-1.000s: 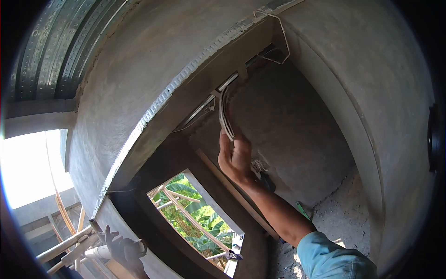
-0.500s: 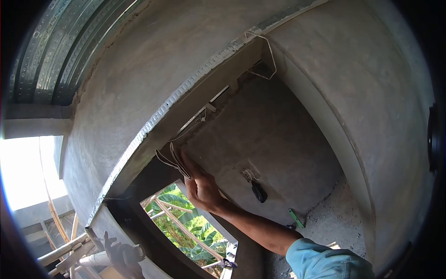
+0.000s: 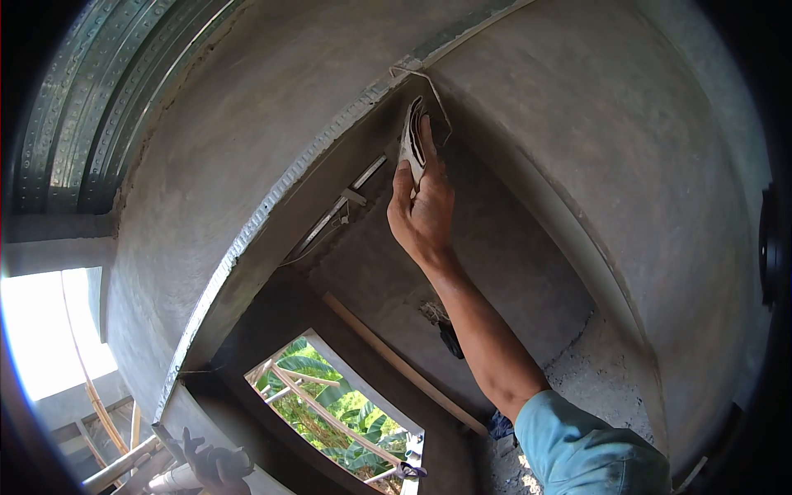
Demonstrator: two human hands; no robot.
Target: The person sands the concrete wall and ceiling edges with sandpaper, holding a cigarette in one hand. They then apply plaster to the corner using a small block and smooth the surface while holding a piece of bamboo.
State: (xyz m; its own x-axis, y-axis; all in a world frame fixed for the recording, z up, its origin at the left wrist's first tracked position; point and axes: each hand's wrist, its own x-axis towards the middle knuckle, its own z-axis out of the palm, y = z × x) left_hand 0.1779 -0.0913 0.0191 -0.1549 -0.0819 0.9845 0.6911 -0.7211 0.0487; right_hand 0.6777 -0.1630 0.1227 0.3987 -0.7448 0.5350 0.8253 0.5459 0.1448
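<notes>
Fingers of the right hand pinched a folded sheet against the thumb, sheet lying between them and poking past the fingertips, near the bent wire.

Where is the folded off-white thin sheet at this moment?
In the head view, the sheet is at upper centre, in the right hand, left of the bent wire.
</notes>
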